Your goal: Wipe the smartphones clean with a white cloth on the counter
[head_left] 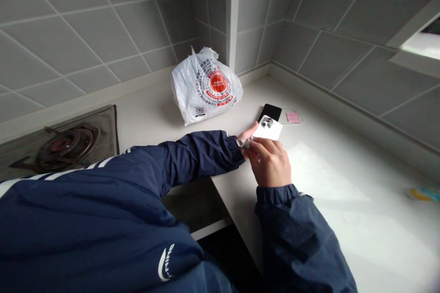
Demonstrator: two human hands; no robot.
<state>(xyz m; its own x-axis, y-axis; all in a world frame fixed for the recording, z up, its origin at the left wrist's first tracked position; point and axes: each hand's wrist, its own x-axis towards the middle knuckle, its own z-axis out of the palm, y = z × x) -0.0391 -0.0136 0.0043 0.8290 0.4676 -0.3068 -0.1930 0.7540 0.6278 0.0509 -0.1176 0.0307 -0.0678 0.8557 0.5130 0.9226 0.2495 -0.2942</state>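
Note:
Over the white counter (330, 178), my left hand (248, 132) grips a white phone (268, 128) by its near end, its back and camera lenses facing up. My right hand (270, 161) is closed in a pinch on a small pale wipe (244, 143) pressed against the phone's lower edge. Both arms wear dark blue jacket sleeves. Just beyond the white phone, a black phone (270, 111) lies flat on the counter. A small clear packet with a pink label (293, 117) rests to its right.
A white plastic bag with red print (203, 86) sits near the tiled corner. A gas burner (65, 143) is set into the counter at the left. A small colourful object (424, 193) lies at the right edge. Grey tiled walls surround the counter.

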